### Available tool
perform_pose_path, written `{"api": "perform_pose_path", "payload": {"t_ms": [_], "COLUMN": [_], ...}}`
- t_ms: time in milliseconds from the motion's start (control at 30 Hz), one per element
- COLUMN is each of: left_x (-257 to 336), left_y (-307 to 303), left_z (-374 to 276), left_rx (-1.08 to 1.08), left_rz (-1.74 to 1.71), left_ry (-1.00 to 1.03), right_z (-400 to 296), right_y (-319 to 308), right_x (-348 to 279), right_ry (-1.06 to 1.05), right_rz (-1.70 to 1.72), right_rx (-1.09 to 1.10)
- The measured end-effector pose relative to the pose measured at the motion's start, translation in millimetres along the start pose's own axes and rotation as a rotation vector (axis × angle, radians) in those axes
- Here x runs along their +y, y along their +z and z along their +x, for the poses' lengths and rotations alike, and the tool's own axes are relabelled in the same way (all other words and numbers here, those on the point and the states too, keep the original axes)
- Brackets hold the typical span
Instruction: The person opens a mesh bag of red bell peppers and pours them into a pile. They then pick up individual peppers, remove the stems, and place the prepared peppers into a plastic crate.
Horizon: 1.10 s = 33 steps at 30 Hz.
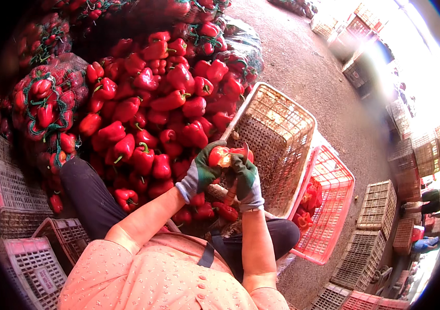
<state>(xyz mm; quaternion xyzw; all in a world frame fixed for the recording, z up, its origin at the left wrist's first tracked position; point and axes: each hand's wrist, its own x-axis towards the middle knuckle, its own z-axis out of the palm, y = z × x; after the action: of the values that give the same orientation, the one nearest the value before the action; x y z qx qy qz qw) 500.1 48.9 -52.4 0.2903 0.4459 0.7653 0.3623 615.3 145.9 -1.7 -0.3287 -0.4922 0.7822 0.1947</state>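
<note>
My left hand [203, 170], in a grey and green work glove, is closed on a cut red bell pepper [219, 156] whose pale inside shows. In the same kind of glove, my right hand [246, 178] grips a knife by its wooden handle [231, 192]; the curved blade [246, 152] stands up beside more red pepper flesh. Both hands meet over the near left rim of a dirty white plastic crate [282, 116]. Whole red bell peppers [169, 100] lie in a large heap in front of me and to the left.
A pink-red crate [330, 217] holding cut pepper pieces [309, 201] stands right of the white one. Full mesh sacks [55, 97] flank the heap. Stacked crates [359, 252] line the right side, others [34, 267] the lower left. A person [438, 199] is at the far right.
</note>
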Motion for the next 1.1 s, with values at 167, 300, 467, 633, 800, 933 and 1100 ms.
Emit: {"api": "perform_pose_path", "payload": {"t_ms": [167,300,467,633,800,933,1100], "left_x": [5,13,23,57,20,8,17], "left_y": [-24,-22,5,63,165,243,192], "left_z": [6,21,21,45,79,87,77], "left_rx": [0.145,0.269,-0.033,-0.415,-0.695,-0.755,-0.653], "left_rz": [-0.184,-0.306,-0.221,-0.104,0.023,-0.251,0.669], "left_ry": [-0.155,-0.165,-0.297,-0.418,-0.361,-0.554,0.056], "right_z": [-14,-9,-1,-19,-103,-121,-140], "right_y": [-21,-45,-22,-73,-149,-221,-263], "right_x": [-28,-19,-6,-45,-111,-121,-81], "right_ry": [-0.11,-0.284,-0.261,-0.375,-0.451,-0.516,-0.523], "right_rz": [0.001,-0.437,-0.09,-0.154,-0.817,-1.034,-0.198], "right_rx": [0.023,0.357,0.129,0.073,0.503,0.844,0.761]}}
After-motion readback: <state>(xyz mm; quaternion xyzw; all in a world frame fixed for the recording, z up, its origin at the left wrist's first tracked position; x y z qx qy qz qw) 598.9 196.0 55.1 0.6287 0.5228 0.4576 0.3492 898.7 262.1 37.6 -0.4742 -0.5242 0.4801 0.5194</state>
